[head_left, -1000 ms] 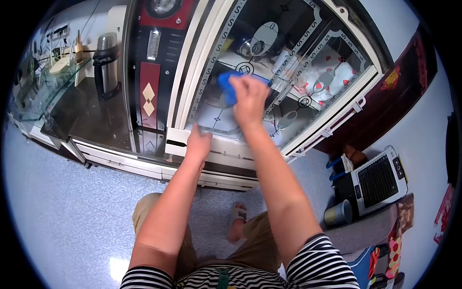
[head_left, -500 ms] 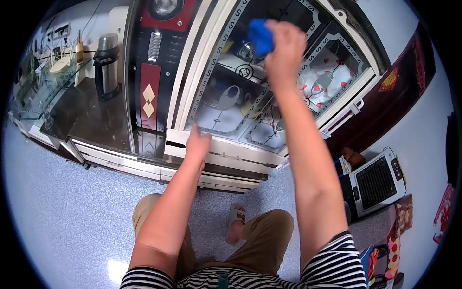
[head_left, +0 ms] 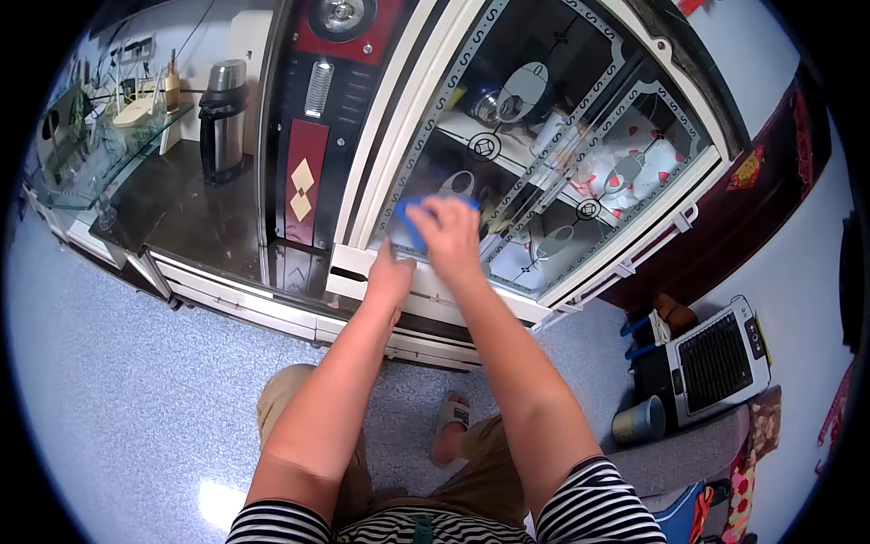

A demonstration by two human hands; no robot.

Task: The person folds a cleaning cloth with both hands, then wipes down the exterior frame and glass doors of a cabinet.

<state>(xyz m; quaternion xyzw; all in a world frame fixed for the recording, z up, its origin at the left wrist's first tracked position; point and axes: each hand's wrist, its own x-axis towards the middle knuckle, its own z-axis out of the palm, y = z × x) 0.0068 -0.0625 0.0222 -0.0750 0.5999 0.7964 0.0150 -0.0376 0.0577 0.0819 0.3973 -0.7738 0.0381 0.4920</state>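
A crumpled blue cloth (head_left: 412,213) is in my right hand (head_left: 451,238), whose fingers are closed over it against the lower left part of the glass cabinet door (head_left: 544,136). Part of the cloth is hidden behind those fingers. My left hand (head_left: 390,279) is at the door's pale bottom rail, just below the right. One of its digits points up toward the glass while the other fingers curl in; whatever they may grip is hidden. Behind the patterned glass are shelves with a shiny metal jar (head_left: 489,107) and a white bag with red marks (head_left: 630,163).
Left of the door is a dark red panel with a round speaker (head_left: 343,16). A steel flask (head_left: 224,122) stands on the dark counter (head_left: 204,218), near a glass shelf (head_left: 100,168). An air cooler (head_left: 720,358) and a bin (head_left: 639,422) are on the right.
My right hand has come down and to the left across the glass with the blue cloth, close to my left hand. My left hand stays at the bottom rail. The view has shifted slightly.
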